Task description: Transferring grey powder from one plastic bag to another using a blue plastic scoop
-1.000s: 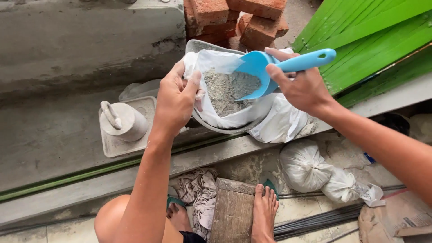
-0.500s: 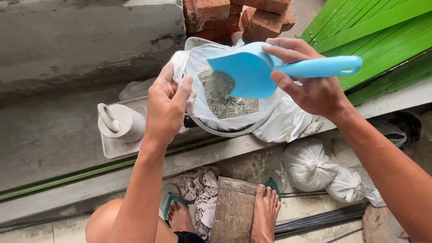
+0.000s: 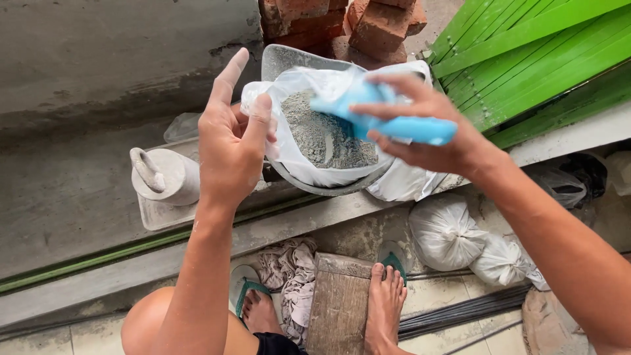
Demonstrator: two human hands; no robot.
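Blurred by motion: blue plastic scoop (image 3: 384, 112), blade hard to make out, half hidden behind right hand (image 3: 427, 128), which is closed round its handle. Bowl (image 3: 289, 62) mostly covered by white plastic bag (image 3: 296, 141); only grey rim showing. Since half a second ago: scoop turned and dipped back to bag mouth, left index finger now raised. Left hand (image 3: 227, 141) pinching bag's edge. Inside bag, grey powder (image 3: 322, 135), coarse, clumpy. Nearby: dusty weight (image 3: 164, 174), rough red bricks (image 3: 368, 26).

Blue scoop (image 3: 381, 115) now tipped sideways over bag (image 3: 296, 125), left hand (image 3: 227, 141) forefinger lifted.
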